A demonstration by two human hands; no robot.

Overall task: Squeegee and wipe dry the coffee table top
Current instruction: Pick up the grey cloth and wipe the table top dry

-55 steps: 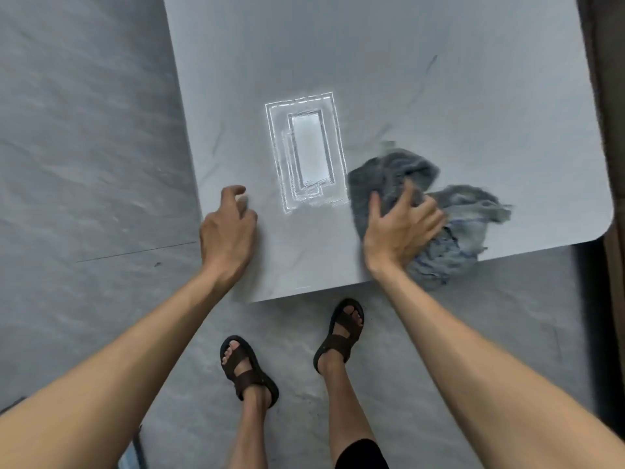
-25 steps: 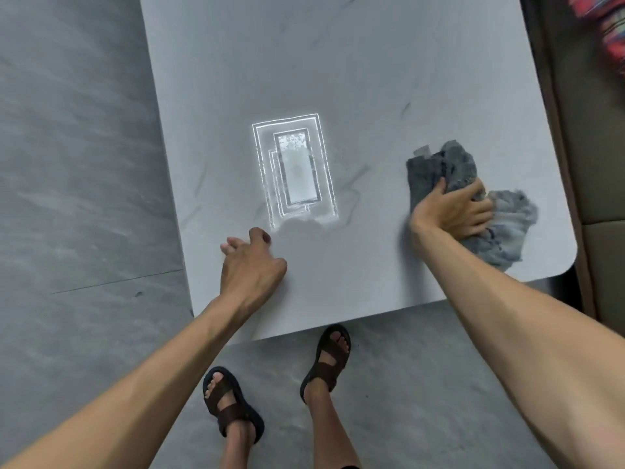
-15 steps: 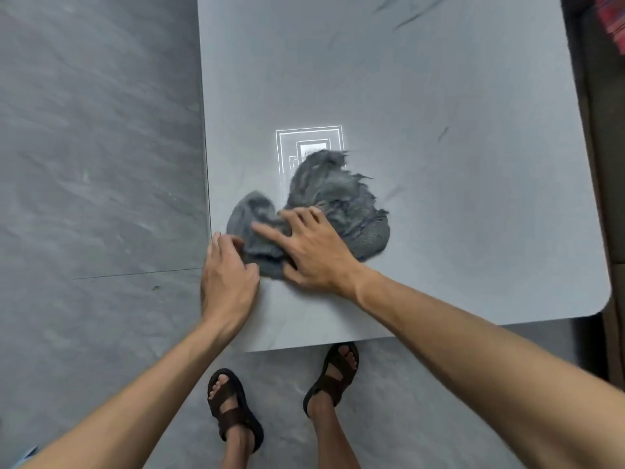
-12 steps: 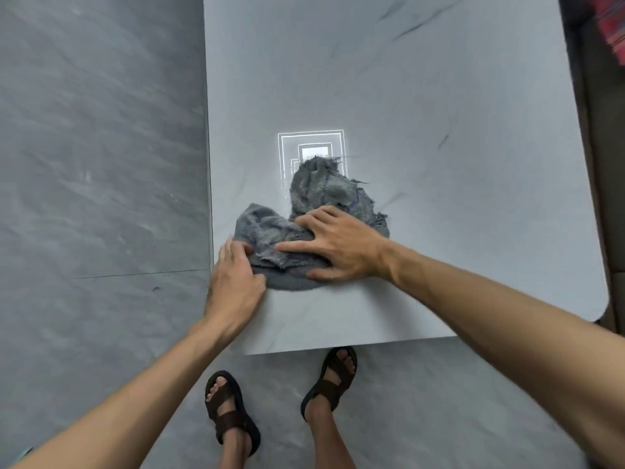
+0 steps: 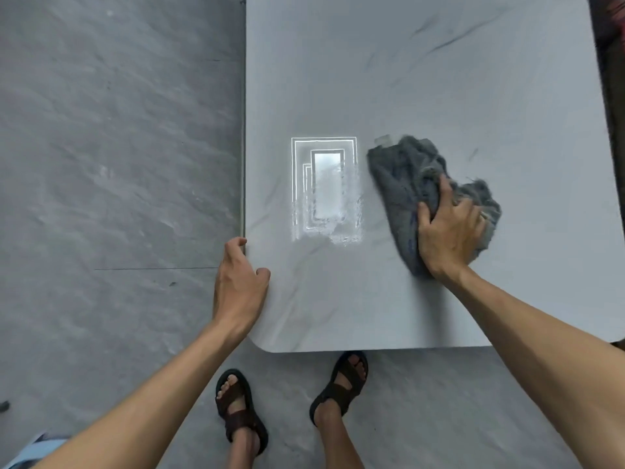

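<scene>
Right fingers [image 5: 445, 192], curled and close together, dig into the folds of a grey cloth [image 5: 399, 184] and bunch it beneath the palm of the right hand [image 5: 449, 231], which grips the cloth and presses it flat onto the pale marbled surface [image 5: 439, 79]. The cloth lies right of centre, about midway up the visible top, its frayed end trailing to the right of the knuckles. Left fingers [image 5: 236, 244] hook over the left edge of the surface, with the thumb resting on top; the left hand [image 5: 236, 282] thus clasps the edge near the rounded front corner. Between the hands, just left of the cloth, a bright rectangular reflection [image 5: 324, 187] shows smeared, streaky margins along its lower and right sides. Below the front edge, two feet in dark sandals [image 5: 241, 414] stand on a grey stone-patterned floor [image 5: 101, 164].
</scene>
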